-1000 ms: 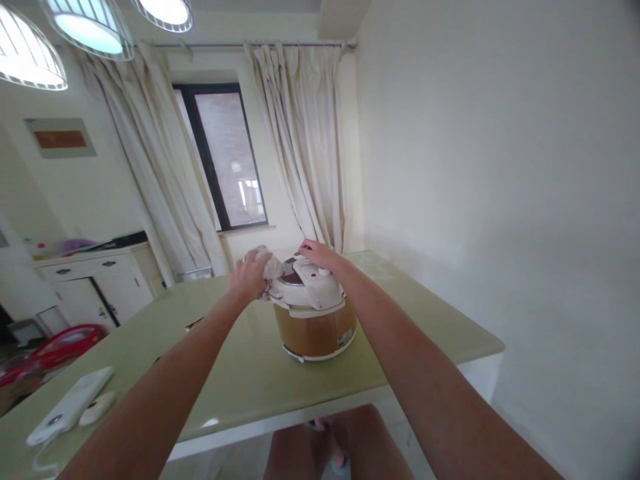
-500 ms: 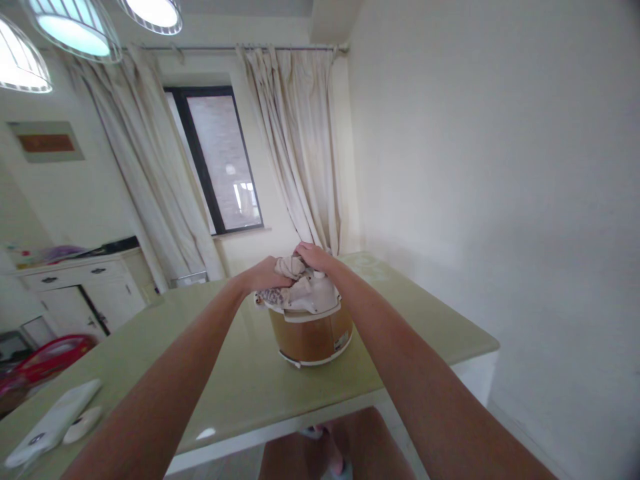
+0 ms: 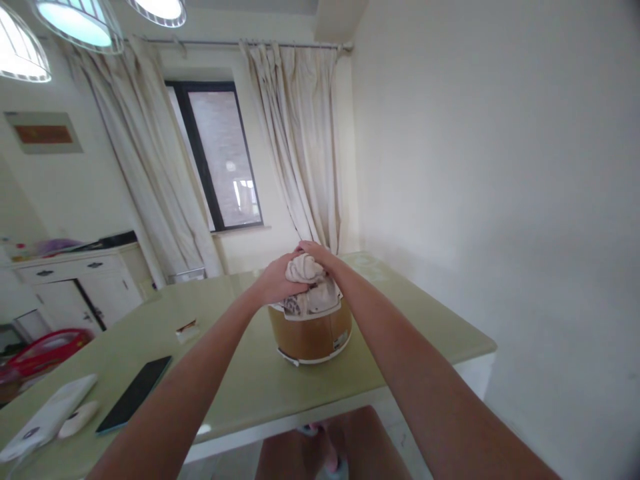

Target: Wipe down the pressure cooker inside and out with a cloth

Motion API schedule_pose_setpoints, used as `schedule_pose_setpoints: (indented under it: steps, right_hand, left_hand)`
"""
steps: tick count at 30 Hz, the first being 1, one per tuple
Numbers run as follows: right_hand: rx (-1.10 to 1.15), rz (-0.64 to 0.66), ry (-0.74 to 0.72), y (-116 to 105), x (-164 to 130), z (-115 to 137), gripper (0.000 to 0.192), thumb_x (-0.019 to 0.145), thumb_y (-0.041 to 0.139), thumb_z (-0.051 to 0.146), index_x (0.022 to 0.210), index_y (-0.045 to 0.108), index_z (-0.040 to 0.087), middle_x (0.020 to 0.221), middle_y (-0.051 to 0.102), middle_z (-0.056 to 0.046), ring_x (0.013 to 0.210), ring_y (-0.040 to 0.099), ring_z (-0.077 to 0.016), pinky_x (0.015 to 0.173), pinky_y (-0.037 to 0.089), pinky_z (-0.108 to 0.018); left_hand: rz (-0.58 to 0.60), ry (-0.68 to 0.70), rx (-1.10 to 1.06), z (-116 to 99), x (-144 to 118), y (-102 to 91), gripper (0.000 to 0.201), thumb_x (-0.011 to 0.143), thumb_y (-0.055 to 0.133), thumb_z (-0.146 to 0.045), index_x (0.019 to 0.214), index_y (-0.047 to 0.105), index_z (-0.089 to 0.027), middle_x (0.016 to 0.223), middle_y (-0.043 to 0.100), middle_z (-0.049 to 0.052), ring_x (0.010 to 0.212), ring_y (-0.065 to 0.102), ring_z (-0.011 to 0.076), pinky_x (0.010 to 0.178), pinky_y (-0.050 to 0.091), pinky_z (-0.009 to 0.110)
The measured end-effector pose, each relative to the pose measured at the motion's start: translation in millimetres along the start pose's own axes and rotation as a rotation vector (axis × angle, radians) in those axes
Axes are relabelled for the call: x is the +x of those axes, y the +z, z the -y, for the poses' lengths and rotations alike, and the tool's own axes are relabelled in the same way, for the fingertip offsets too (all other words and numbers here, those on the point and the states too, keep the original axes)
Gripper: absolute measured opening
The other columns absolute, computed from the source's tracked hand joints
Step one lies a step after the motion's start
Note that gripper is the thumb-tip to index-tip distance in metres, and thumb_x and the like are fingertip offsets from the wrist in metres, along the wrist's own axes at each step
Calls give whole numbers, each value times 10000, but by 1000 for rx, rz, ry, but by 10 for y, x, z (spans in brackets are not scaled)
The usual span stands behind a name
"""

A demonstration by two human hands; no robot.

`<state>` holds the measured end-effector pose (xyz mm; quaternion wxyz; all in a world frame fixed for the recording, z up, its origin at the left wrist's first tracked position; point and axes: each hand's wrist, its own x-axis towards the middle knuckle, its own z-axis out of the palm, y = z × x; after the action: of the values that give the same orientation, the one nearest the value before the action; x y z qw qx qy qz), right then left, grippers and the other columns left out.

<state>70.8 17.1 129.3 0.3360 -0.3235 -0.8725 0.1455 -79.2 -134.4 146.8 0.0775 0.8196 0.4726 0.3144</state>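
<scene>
A round rice cooker (image 3: pixel 309 339) with a brown-gold body and pale trim stands upright on the green table. On top of it lies a bunched beige cloth (image 3: pixel 304 268), its patterned part spread below the crumpled bundle. My left hand (image 3: pixel 277 281) is closed round the cloth's left side, thumb to the front. Over the far right side of the bundle curls my right hand (image 3: pixel 318 253), its fingertips meeting my left hand. Cloth and hands hide most of the cooker's lid.
The green tabletop (image 3: pixel 240 393) carries a dark phone (image 3: pixel 135 393), a white power bank-like device (image 3: pixel 47 420), a round white object (image 3: pixel 79 419) and a small box (image 3: pixel 187 330) at left. A wall (image 3: pixel 475 200) stands at the right. Behind are curtains and a window.
My left hand has moved right, gathering the cloth into a tighter bundle near my right hand. With my left arm shifted, the phone and small box now show. The cooker stays in place.
</scene>
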Motion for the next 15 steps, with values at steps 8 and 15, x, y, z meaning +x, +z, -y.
schedule_pose_setpoints:
  steps: [8,15]
  right_hand:
    - [195,-35,127,35,-22,38,387,1072,404,374,1009,731,176,1046,775,-64,996,684,-207,913,512,-297]
    - [842,329,470,-129,81,-5,593,1079,324,586,933,741,189,823,763,-62,789,712,-245,782,598,-353]
  left_hand:
    - [0,-70,100,85,5,-99,587,704,750,-465,1231,686,-216,1125,778,46,1035,714,298,933,536,383]
    - [-1,-47,292,-369,60,57,710,684,830,-432,1368,665,-331,1363,717,27,1165,711,334,958,554,418]
